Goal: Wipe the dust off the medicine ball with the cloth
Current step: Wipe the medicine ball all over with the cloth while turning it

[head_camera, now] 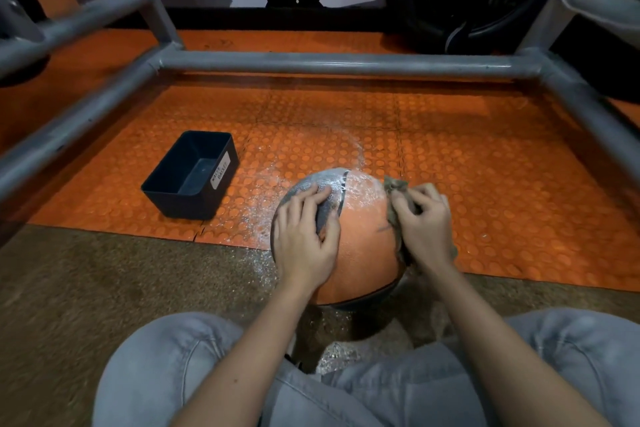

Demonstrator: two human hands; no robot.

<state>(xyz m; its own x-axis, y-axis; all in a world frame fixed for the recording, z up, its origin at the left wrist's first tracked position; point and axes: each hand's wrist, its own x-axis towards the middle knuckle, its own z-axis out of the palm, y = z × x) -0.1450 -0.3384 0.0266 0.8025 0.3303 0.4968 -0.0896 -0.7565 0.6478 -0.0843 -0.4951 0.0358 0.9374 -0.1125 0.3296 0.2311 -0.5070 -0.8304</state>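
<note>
Beyond your grey knees [166,357], your left hand [304,243] steadied the medicine ball [363,239] at lower centre with spread fingers [304,196] while your right hand [424,229] pinched the cloth [394,185] mid-wipe; the dusty top likely needed the next stroke.

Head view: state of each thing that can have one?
medicine ball: on the floor, far top dusted white, near side clean orange
cloth: bunched, pressed to the ball's right side
left hand: fingers spread flat on the ball's left side
right hand: grips the cloth
waste basket: upright, open top, apart from the ball
mat: white powder scattered around the ball
</note>
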